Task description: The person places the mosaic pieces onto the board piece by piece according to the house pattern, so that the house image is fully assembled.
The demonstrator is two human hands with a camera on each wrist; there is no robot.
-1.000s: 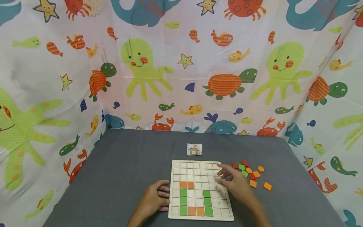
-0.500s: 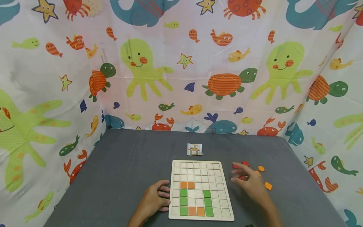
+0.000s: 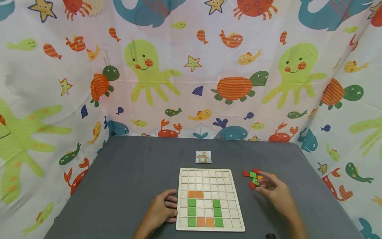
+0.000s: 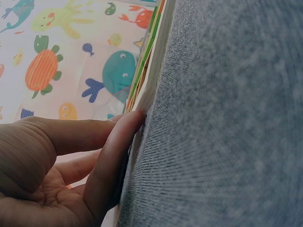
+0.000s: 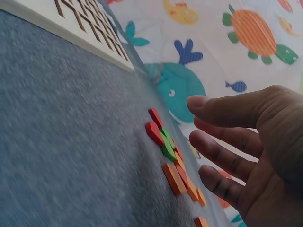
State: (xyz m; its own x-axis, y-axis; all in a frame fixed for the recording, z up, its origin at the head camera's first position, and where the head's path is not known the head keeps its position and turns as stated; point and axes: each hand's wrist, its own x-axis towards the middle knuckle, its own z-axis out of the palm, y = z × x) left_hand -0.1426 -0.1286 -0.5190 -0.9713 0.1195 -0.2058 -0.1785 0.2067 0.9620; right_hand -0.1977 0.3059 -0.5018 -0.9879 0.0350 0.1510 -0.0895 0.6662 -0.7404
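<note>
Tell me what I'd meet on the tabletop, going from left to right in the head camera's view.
The person's left hand → the gridded board → the leftmost loose red tile → the person's right hand.

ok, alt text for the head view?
A person's right hand hovers over loose red, green and orange tiles on a gray table; the left hand touches the left edge of a cream grid board bearing green and orange squares. A small card lies beyond it.
</note>
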